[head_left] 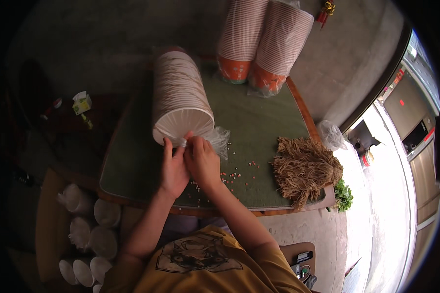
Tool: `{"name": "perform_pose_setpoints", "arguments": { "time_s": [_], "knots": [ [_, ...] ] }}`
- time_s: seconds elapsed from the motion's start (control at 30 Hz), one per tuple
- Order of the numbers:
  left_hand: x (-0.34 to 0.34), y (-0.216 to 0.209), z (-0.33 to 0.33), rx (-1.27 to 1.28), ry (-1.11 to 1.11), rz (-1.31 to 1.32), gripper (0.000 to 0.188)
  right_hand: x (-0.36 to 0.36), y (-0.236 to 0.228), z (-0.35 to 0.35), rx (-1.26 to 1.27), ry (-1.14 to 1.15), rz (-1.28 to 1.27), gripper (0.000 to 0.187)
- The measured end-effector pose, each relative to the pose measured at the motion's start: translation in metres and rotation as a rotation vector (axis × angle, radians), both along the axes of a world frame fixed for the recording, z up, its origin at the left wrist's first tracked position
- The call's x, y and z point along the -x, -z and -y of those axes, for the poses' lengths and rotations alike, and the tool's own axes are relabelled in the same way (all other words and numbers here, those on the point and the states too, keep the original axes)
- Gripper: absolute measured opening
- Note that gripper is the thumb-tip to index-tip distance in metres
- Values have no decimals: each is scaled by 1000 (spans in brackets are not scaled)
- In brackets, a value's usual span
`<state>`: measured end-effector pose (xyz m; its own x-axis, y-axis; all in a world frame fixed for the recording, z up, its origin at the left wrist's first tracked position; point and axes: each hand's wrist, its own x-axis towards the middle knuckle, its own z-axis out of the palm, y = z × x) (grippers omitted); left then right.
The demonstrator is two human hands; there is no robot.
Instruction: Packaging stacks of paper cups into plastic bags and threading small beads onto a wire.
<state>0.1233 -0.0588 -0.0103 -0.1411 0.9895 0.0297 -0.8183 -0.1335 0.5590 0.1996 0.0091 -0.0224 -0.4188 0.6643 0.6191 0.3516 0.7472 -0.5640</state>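
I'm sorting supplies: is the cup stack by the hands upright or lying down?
Lying down: the cup stack stretches along the table, its mouth facing the left hand and right hand.

A dark-green desk with rounded corners and a brown wooden edge (259,122) is bearing a long stack of nested white paper cups in clear plastic (181,88), which is lying on its side toward the left, its open mouth facing the near edge. At the far right, two more plastic-wrapped stacks of pale-rimmed cups with orange walls, one on the left (242,36) and one on the right (283,44), are standing close together. Small reddish and white bits (234,175) are lying scattered near the front, while a shaggy tan bundle of stringy fibre (303,168) is overlapping the right edge.
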Motion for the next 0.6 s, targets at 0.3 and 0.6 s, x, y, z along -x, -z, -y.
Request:
{"name": "perform_pose_setpoints", "arguments": {
  "time_s": [0.3, 0.6],
  "knots": [
    [-5, 16, 12, 12, -148, -345, 67, 1, 8, -13, 325, -92, -74, 24],
    [1, 28, 21, 9, -339, -520, 54, 10, 12, -9, 526, -143, -89, 20]
  ]
}}
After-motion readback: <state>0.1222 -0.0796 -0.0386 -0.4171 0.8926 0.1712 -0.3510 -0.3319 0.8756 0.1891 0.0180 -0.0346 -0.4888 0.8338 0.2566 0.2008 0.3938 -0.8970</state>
